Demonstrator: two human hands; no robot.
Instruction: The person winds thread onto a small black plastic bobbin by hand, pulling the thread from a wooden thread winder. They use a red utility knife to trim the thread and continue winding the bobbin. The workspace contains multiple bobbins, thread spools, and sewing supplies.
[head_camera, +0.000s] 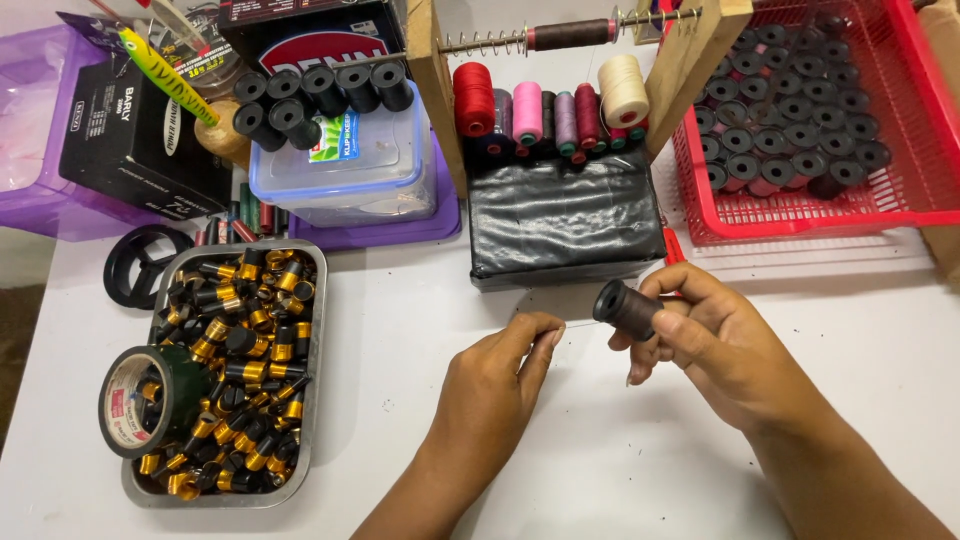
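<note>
Over the white table (620, 450), just in front of the black-wrapped block (565, 225), we are holding a small dark spool (625, 307) in our right hand (715, 345). We are gripping it with thumb and fingers curled closed around its rear end, so its hollow front end is pointing toward our left hand (500, 375). A very fine thread (578, 323) is running from the spool to the left hand, where we are pinching it between thumb and forefinger, the other fingers folded in.

We are judging the spool to be light, rigid and smooth-sided, so a grip round its barrel or end flange should suit it best. The thread looks thin, limp and easy to snap or lose, so it is calling for a fingertip pinch close to its free end.

At our left a metal tray (314, 420) is holding many black-and-gold cylindrical parts (245, 345), with a roll of dark tape (150, 398) resting on its edge. A red basket (905, 120) of dark spools is sitting at the far right, and coloured thread cones (545, 110) are standing behind the block.
</note>
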